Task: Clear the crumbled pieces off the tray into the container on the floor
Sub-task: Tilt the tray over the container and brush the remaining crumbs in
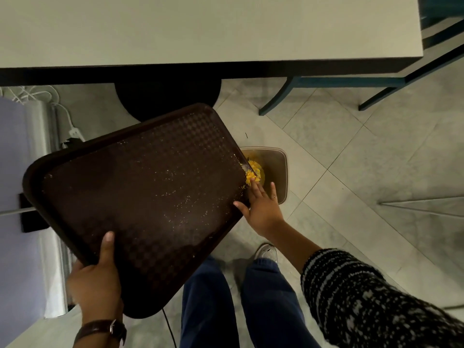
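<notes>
tiled floor [351,151], one tray [140,197], one container [278,167]

The tilted tray [140,197] covers the left half of the container [276,172] on the floor; its right half lies open. Chair legs [273,101] and the tabletop [200,28] stand beyond it.

The left hand [96,285] was closed in a firm grip, thumb lying flat on top, wrist bent upward. The right hand [263,207] reached forward on an extended arm, fingers spread and flat.
</notes>
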